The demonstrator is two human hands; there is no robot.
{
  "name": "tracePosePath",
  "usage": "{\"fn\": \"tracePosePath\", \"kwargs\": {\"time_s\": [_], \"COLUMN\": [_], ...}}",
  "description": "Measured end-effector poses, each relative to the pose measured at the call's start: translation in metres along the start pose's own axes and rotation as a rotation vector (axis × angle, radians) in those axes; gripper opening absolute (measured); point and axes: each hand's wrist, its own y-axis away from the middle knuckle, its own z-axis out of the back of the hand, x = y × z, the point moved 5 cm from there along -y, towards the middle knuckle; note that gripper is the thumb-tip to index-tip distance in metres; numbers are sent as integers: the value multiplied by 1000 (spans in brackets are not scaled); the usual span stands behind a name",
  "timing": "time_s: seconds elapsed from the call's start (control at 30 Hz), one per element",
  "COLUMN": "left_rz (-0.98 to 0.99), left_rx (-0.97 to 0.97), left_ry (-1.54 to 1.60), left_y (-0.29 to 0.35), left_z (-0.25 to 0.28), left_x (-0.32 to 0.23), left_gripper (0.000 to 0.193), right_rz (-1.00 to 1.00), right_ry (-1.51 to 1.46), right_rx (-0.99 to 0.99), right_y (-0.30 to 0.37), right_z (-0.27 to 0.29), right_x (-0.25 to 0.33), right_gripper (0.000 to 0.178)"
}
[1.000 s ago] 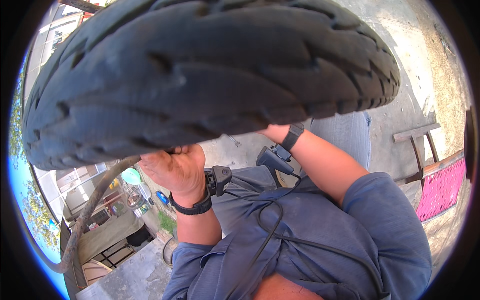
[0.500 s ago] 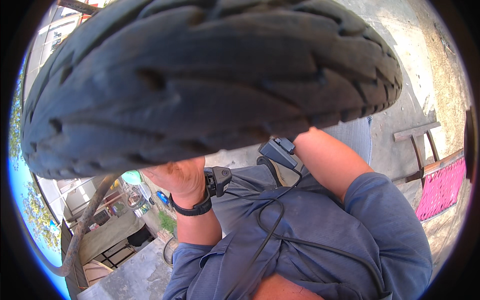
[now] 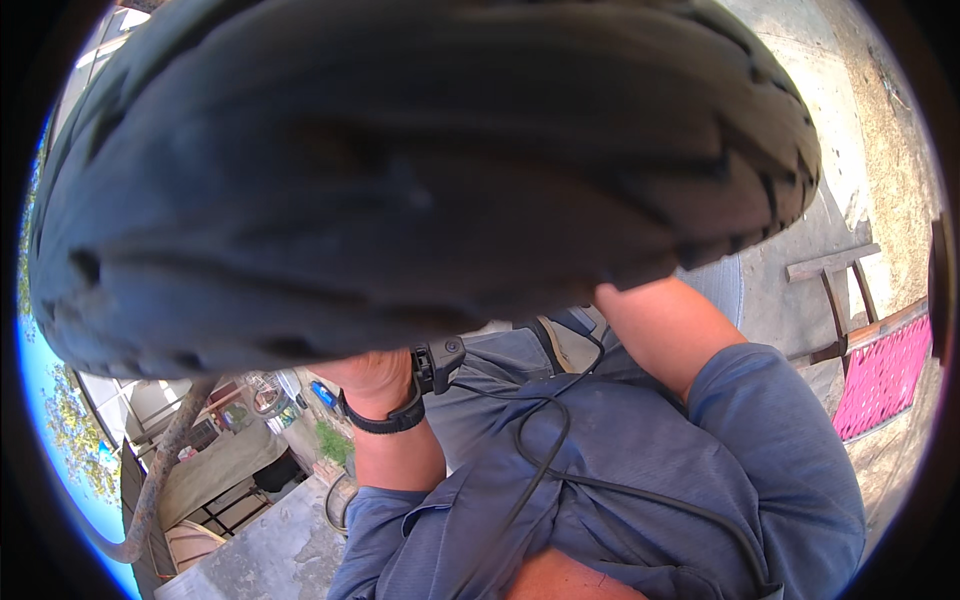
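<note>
A black treaded tire (image 3: 430, 190), blurred and very close, fills the upper part of the head view. Below its lower edge shows the heel of my left hand (image 3: 372, 380), with a black wrist strap (image 3: 385, 418) and a small black device (image 3: 440, 362) on it. The fingers of this hand disappear behind the tire. My right forearm (image 3: 665, 320) also runs up behind the tire, hiding the right hand. Whether either hand grips the tire cannot be made out. A second device (image 3: 575, 318) with a cable sits near the right wrist, mostly covered.
A rusty bent metal pipe (image 3: 170, 455) rises at the left. Behind it stands a cloth-covered table (image 3: 225, 470). A pink woven seat (image 3: 882, 380) with a wooden frame is at the right. Black cables (image 3: 560, 440) cross my shirt, and concrete (image 3: 260, 555) lies at the lower left.
The tire has come closer and lower in view, covering more of my left hand and the right wrist device. My arms have moved only slightly.
</note>
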Motion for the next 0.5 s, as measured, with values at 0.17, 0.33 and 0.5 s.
{"fn": "tracePosePath", "kwargs": {"time_s": [0.17, 0.33, 0.5], "left_rz": [32, 60, 23], "left_rx": [-4, -41, -3], "left_ry": [42, 82, 36], "left_y": [-1, -2, -2], "left_z": [2, 6, 5], "left_x": [1, 3, 2], "left_gripper": [47, 47, 48], "right_rz": [-208, -299, -70], "right_ry": [24, -49, 4], "right_rx": [-44, 48, -67], "right_y": [7, 17, 10], "right_z": [-14, -8, -7], "right_x": [-15, -10, 7], "right_gripper": [45, 52, 53]}}
